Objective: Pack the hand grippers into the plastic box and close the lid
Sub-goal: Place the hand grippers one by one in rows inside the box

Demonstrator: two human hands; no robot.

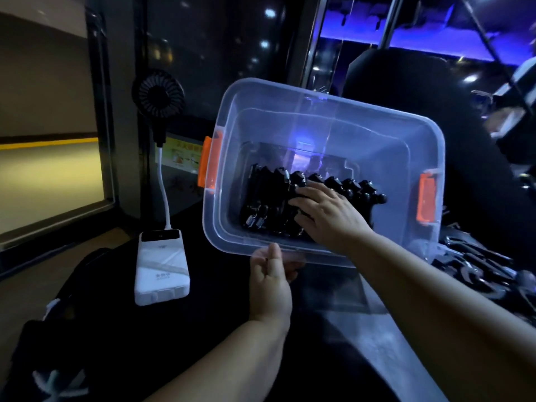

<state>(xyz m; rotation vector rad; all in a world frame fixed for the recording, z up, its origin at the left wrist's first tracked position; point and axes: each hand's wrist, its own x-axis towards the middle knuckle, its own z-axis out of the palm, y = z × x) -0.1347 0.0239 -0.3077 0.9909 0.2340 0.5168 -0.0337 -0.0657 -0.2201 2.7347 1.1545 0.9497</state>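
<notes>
The clear plastic box is lifted off the dark bench and tipped so that its open top faces the camera; no lid is on it. An orange latch sits on its left end and a second orange latch on its right end. The left hand grips the near rim, thumb on top of the edge and fingers curled beneath it. The right hand reaches down inside the box, its fingers spread and nearly straight, resting on a row of black hand grippers that stand side by side along the box's lower wall, steel springs showing at the left end of the row. More loose hand grippers lie in a heap on the bench to the right of the box. To its left lies a white power bank, with a small black fan standing on a white stalk plugged into its far end.
</notes>
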